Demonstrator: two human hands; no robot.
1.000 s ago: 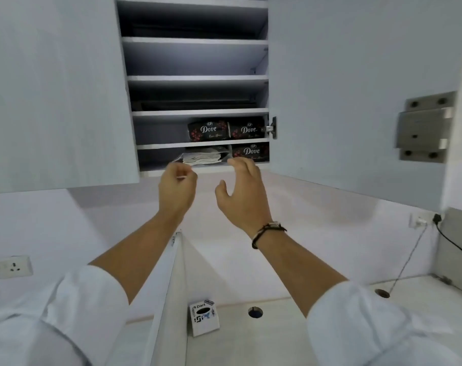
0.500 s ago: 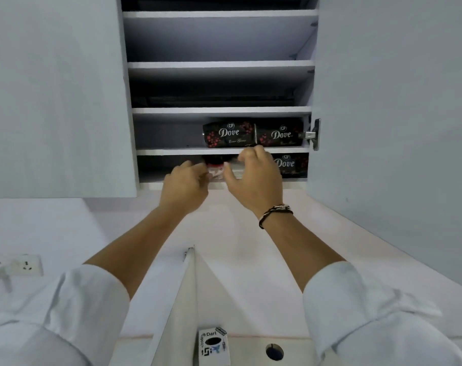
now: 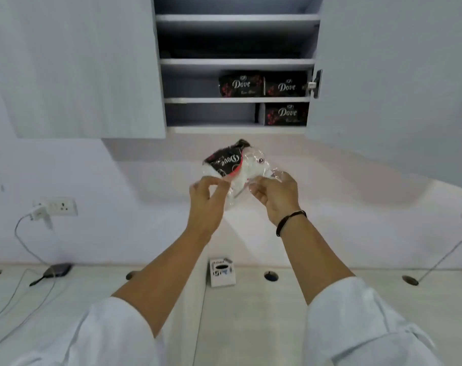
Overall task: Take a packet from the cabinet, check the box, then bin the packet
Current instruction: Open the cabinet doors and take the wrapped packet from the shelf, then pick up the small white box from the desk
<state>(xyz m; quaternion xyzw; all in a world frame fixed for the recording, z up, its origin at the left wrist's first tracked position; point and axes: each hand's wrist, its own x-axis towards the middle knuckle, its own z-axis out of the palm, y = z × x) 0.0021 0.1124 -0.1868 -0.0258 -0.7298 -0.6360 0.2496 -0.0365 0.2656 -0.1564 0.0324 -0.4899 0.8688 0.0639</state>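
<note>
Gripping the packet [image 3: 228, 165] between us, our left hand [image 3: 206, 200] and right hand [image 3: 274, 198] pinch its lower edges below the cabinet [image 3: 235, 62].

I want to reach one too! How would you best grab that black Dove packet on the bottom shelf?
Grip the black Dove packet on the bottom shelf by its left end and front face, coming from the front left. That side of the grey cabinet shelf looks free; its right end sits near the cabinet wall.

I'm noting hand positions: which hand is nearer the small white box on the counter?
Left. The left hand is above the box; the right hand is above and off to its right.
</note>
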